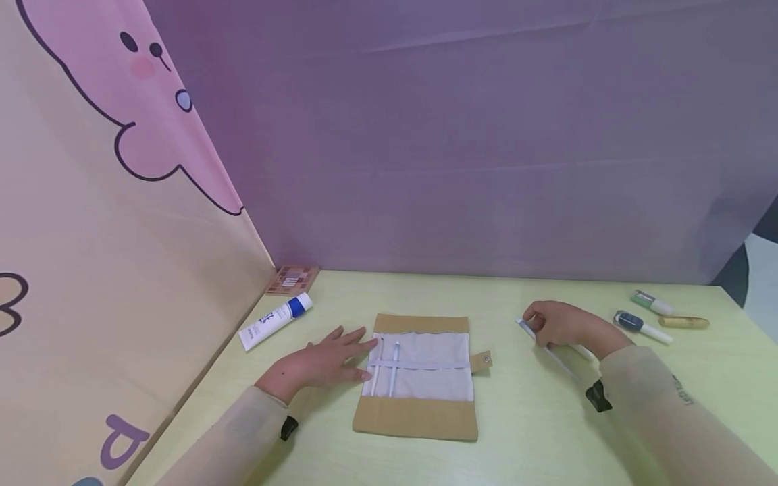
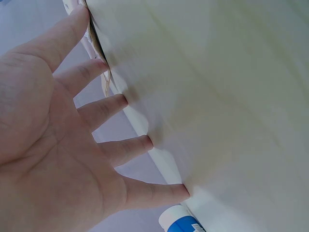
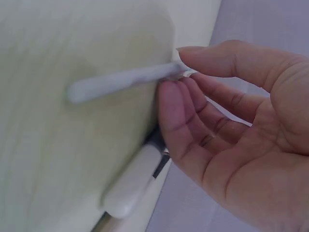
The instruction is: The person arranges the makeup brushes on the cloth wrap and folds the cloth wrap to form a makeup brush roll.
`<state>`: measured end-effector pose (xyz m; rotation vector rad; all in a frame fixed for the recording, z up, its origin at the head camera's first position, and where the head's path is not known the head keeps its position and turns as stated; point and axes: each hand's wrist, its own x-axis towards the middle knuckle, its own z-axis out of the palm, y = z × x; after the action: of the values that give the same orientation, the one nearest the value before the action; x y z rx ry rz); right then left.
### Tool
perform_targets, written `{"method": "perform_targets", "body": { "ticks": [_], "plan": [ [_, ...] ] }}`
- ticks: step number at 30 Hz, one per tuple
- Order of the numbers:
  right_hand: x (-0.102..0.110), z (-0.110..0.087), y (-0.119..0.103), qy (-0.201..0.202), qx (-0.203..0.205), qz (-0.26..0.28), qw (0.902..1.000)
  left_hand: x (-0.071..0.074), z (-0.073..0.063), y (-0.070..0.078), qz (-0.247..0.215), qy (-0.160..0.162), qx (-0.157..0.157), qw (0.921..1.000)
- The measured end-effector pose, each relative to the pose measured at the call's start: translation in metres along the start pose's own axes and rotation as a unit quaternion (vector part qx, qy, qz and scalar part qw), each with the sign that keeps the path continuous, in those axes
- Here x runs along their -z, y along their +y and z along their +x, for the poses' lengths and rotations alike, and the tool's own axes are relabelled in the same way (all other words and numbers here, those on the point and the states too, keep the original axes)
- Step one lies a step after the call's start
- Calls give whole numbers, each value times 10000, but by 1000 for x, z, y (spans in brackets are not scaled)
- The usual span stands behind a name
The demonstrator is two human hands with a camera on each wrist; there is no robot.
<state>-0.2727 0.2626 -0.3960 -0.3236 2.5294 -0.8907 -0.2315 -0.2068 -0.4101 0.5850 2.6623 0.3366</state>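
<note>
A tan roll-up case [image 1: 419, 420] lies unfolded on the table, its pale lining crossed by a narrow band. Two slim sticks, a cream one [image 1: 377, 368] and a whiter one [image 1: 394, 368], are tucked under that band at the left. My left hand [image 1: 328, 361] lies with spread fingers at the case's left edge; in the left wrist view its fingers [image 2: 120, 147] are spread too. To the right of the case, my right hand [image 1: 559, 325] pinches a slim white stick [image 3: 120, 83] between thumb and fingers, close over the table.
Left of the case are a white tube with a blue band [image 1: 273, 322] and a checked brown box [image 1: 293, 280]. A green-and-white container [image 1: 653, 302], a dark bottle with white cap [image 1: 643, 327] and a tan stick-like item [image 1: 683, 322] lie at right. A snap tab [image 1: 481, 361] juts from the case.
</note>
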Motion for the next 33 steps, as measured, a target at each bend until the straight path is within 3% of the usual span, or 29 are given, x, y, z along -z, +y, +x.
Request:
{"method": "perform_targets", "body": {
  "ticks": [15,26,33],
  "plan": [
    [-10,2,6,235,458,-230,9984,0,0,-1,3,8,49,10000],
    [-11,-1,8,139,650,-347,9972,0,-1,-2,24,24,16,10000],
    [-14,2,10,351,775,-535,9949,0,-2,0,-8,7,22,10000]
  ]
}}
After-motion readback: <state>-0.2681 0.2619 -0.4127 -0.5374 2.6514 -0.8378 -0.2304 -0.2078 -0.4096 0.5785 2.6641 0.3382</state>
